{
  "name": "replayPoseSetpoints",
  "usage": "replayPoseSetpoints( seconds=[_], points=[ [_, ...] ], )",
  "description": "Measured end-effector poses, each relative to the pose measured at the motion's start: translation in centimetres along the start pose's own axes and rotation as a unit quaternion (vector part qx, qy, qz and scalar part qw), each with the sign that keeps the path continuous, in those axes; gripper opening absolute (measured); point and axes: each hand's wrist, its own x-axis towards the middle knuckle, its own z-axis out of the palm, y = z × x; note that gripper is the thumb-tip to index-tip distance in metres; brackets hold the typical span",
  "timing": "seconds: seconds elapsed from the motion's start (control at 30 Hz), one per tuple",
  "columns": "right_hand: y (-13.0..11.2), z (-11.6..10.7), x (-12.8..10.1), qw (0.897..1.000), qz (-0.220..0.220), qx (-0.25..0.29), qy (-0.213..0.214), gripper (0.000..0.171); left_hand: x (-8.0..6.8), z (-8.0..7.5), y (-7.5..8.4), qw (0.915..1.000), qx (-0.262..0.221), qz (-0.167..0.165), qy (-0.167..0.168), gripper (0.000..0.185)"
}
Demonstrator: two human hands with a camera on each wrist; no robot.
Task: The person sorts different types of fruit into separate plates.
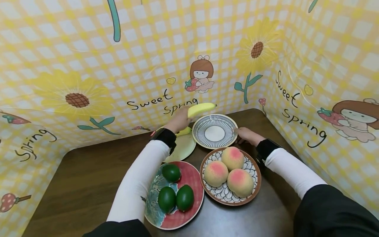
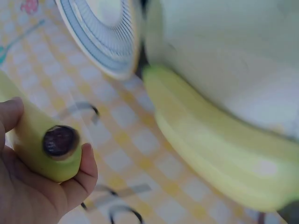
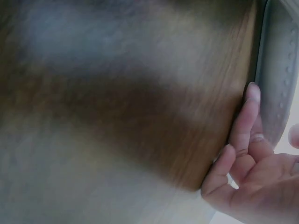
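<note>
Three green fruits (image 1: 185,197) lie front-left of the striped plate (image 1: 214,133); the left hand (image 1: 179,121) grips a banana (image 1: 202,109) by its far-left rim, the right hand (image 1: 248,135) pinching its right rim.

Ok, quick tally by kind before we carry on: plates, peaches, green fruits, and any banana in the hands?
Plates: 4
Peaches: 3
Green fruits: 3
Banana gripped by the left hand: 1
Total: 11
</note>
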Motion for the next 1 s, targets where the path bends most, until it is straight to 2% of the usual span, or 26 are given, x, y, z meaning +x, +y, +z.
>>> replayPoseSetpoints(
  seconds=[0.17, 0.37, 0.5, 0.6, 0.87, 0.97, 1.0],
  points=[
    [0.3, -0.7, -0.1, 1.000, 0.010, -0.010, 0.002, 0.048, 1.8, 2.3, 3.1, 0.9995, 0.001, 0.009, -0.030, 0.053],
    [0.7, -0.5, 0.0, 1.000, -0.009, -0.016, 0.002, 0.036, 2.6, 6.0, 5.5, 0.9951, -0.007, 0.003, -0.098, 0.045],
    [1.0, -0.2, 0.1, 1.000, -0.015, -0.006, -0.004, 0.036, 3.0, 8.6, 5.8, 0.9890, -0.002, -0.006, -0.147, 0.042],
    [1.0, 0.2, 0.2, 1.000, -0.015, -0.005, -0.005, 0.035, 3.2, 9.8, 5.6, 0.9842, 0.000, -0.020, -0.176, 0.044],
    [1.0, 0.2, 0.6, 1.000, -0.021, -0.017, 0.004, 0.032, 4.4, 11.0, 4.9, 0.9777, 0.029, -0.044, -0.204, 0.053],
    [1.2, 0.2, 0.7, 1.000, -0.016, -0.018, 0.005, 0.032, 5.2, 11.9, 4.2, 0.9750, 0.018, -0.046, -0.217, 0.058],
    [1.2, 0.3, 0.7, 1.000, -0.014, -0.017, 0.006, 0.033, 5.0, 12.0, 4.2, 0.9762, 0.021, -0.042, -0.212, 0.061]
  ],
)
